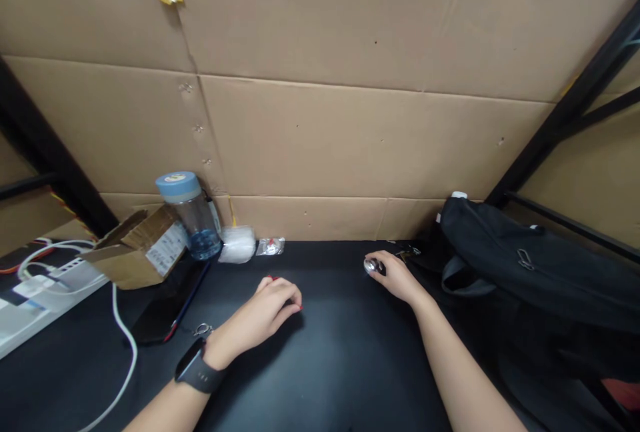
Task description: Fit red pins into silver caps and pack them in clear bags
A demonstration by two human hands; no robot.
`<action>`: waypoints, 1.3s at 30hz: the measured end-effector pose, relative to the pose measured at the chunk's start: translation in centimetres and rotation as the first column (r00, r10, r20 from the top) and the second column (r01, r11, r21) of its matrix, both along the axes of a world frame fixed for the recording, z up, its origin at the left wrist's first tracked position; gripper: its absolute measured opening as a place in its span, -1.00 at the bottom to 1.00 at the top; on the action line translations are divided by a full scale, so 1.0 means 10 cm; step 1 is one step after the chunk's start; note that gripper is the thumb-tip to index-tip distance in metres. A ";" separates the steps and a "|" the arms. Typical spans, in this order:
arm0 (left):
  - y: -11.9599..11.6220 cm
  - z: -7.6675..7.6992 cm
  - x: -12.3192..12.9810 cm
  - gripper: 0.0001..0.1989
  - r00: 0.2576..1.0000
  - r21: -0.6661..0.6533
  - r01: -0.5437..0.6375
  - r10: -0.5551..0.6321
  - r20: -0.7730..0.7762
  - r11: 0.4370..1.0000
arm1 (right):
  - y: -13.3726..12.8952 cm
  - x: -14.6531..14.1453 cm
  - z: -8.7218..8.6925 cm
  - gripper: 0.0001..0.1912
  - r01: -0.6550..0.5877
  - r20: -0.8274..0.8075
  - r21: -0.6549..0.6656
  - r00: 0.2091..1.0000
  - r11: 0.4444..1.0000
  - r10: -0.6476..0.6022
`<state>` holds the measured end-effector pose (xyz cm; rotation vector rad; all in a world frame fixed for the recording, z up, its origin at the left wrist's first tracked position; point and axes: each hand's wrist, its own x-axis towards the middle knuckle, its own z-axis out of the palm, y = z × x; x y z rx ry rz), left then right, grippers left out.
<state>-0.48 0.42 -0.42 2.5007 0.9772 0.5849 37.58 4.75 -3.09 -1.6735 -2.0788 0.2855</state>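
Over the black tabletop (320,379), my left hand (270,309) hangs loosely curled. Its thumb and fingers are a little apart, and nothing shows between them. A silver ring-like piece (203,329) lies close to that wrist, which wears a black smartwatch (193,365). Farther to the right, my right hand (397,275) has its fingers closed on a small round silver-and-black object (371,265); the fingers cover part of it. Just beyond that hand, small metal items like keys (410,251) lie beside a black bag.
A black bag (500,245) fills the right side. At the left stand an opened cardboard box (127,272), a blue-lidded bottle (190,219), a dark phone (160,312) and a white power strip (65,302) with cables. Small plastic packets (237,245) lie by the cardboard wall (320,145).
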 end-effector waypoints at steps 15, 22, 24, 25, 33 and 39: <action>0.02 -0.04 0.07 -0.91 0.992 -0.033 -0.067 0.070 0.103 0.997 | -0.16 -0.35 0.30 -0.64 -0.131 -0.339 0.135 0.925 0.982 0.170; -0.02 0.06 0.11 -0.83 0.950 -0.012 -0.254 0.252 0.183 0.967 | -0.55 -1.29 0.31 -0.48 -0.311 -0.575 0.168 0.740 0.936 0.349; -0.05 0.07 0.14 -0.83 0.938 -0.012 -0.286 0.283 0.202 0.958 | -0.62 -1.43 0.28 -0.47 -0.309 -0.596 0.187 0.719 0.932 0.358; -0.07 0.07 0.16 -0.82 0.932 -0.013 -0.297 0.293 0.212 0.955 | -0.64 -1.48 0.26 -0.46 -0.305 -0.602 0.195 0.714 0.932 0.359; -0.14 0.01 0.22 -0.83 0.915 0.006 -0.329 0.317 0.248 0.944 | -0.67 -1.57 0.20 -0.45 -0.289 -0.632 0.199 0.692 0.936 0.348; -0.16 -0.02 0.23 -0.87 0.901 0.148 -0.385 0.337 0.271 0.911 | -0.67 -1.60 0.17 -0.63 -0.243 -0.678 0.154 0.679 0.958 0.282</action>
